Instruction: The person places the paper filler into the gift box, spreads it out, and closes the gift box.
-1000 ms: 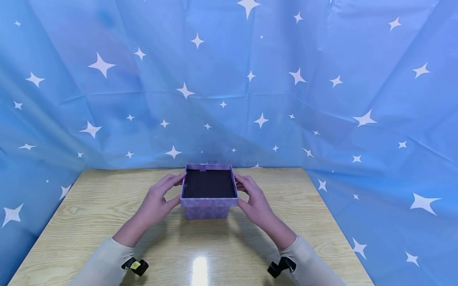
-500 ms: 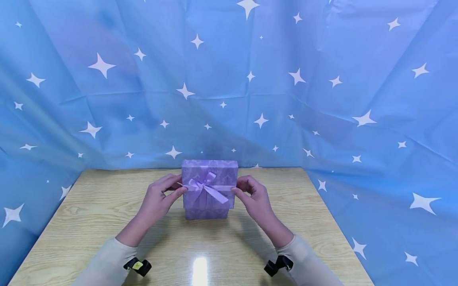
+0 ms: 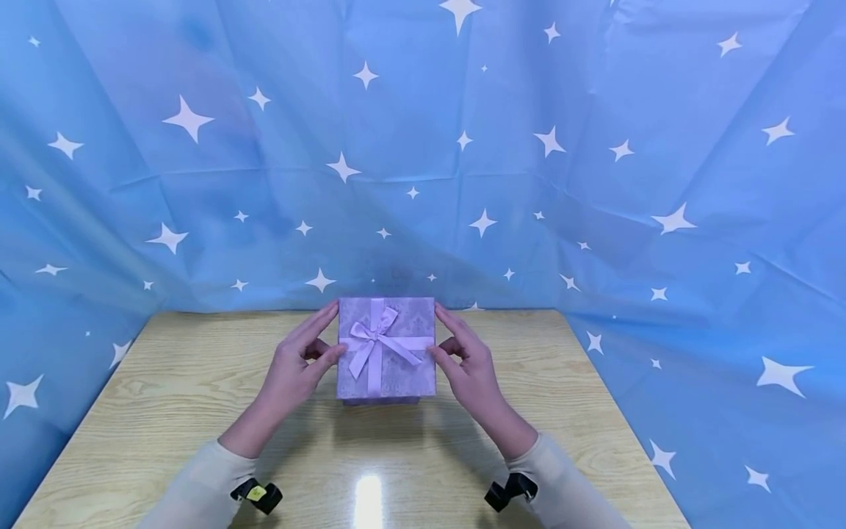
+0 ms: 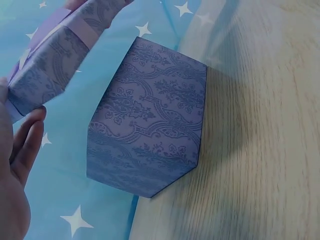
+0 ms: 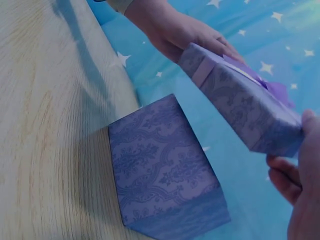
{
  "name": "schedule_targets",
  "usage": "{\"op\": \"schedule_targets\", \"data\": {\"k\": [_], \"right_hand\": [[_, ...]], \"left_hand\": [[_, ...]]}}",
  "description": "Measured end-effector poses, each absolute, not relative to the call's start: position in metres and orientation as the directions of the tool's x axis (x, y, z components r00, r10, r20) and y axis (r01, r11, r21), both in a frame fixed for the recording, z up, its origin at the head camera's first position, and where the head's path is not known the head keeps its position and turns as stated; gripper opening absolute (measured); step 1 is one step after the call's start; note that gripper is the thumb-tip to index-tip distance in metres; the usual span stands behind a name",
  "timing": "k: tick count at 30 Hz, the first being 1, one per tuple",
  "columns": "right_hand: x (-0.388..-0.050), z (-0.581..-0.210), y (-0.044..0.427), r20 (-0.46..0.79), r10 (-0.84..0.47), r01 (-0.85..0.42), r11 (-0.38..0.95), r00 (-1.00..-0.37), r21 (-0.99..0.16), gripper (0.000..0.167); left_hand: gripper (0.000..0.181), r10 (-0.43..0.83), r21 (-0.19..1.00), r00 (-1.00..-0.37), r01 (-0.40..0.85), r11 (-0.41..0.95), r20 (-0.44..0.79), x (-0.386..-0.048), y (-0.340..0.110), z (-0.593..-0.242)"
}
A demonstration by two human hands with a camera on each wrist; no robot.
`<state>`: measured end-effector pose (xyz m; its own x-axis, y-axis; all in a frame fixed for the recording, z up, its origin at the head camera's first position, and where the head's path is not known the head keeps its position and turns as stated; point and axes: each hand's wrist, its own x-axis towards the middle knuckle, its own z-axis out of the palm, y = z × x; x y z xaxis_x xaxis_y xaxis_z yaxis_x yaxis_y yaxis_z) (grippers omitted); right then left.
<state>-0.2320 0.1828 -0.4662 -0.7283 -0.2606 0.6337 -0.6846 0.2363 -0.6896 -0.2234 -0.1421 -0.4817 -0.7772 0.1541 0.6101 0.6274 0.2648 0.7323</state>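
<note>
A purple patterned gift box lid (image 3: 406, 375) with a lilac ribbon bow (image 3: 377, 334) hangs between the two hands, its bow side facing the head camera. My left hand (image 3: 291, 375) pinches its left side with the thumb and fingers. On the opposite side, my right hand (image 3: 472, 375) pinches it the same way. Beneath stands the purple box base (image 4: 147, 105), mostly covered by the lid in the head view. Both wrist views show a gap between base and lid, and the lid (image 5: 235, 100) looks tilted there. The base's inside is hidden.
The wood-grain table (image 3: 198, 382) bears the base near its far edge. A blue curtain with white stars (image 3: 423, 147) hangs behind and along both sides. Black wrist straps (image 3: 256, 494) sit on the light sleeves (image 3: 211, 477).
A second ago a black inner face in a purple rim showed on top. The lid has since turned to show its bow side, and now faces the head camera more squarely, covering more of the base.
</note>
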Motion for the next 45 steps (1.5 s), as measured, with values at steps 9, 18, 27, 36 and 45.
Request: {"op": "schedule_targets", "data": {"k": [9,18,27,36,45], "right_hand": [[-0.231,-0.469,0.19,0.486,-0.483,-0.616,0.15,-0.728,-0.773,0.133],[-0.233,-0.462,0.184,0.375,-0.523,-0.567,0.27,-0.765,-0.779,0.149],[-0.257,-0.474,0.184,0.256,-0.473,-0.46,0.385,-0.843,-0.8,0.13],[-0.272,-0.492,0.182,0.193,-0.475,-0.409,0.409,-0.859,-0.816,0.128],[-0.274,-0.503,0.182,0.162,-0.471,-0.381,0.418,-0.867,-0.825,0.128]], "left_hand": [[0.132,0.338,0.795,-0.841,0.523,0.308,0.422,-0.219,-0.15,-0.478],[0.156,0.361,0.706,-0.886,0.452,0.544,0.289,-0.22,-0.144,-0.477],[0.14,0.325,0.713,-0.91,0.405,0.573,0.256,-0.241,-0.146,-0.487],[0.137,0.341,0.738,-0.911,0.394,0.548,0.234,-0.255,-0.146,-0.507],[0.133,0.342,0.768,-0.914,0.378,0.517,0.219,-0.257,-0.145,-0.521]]}}
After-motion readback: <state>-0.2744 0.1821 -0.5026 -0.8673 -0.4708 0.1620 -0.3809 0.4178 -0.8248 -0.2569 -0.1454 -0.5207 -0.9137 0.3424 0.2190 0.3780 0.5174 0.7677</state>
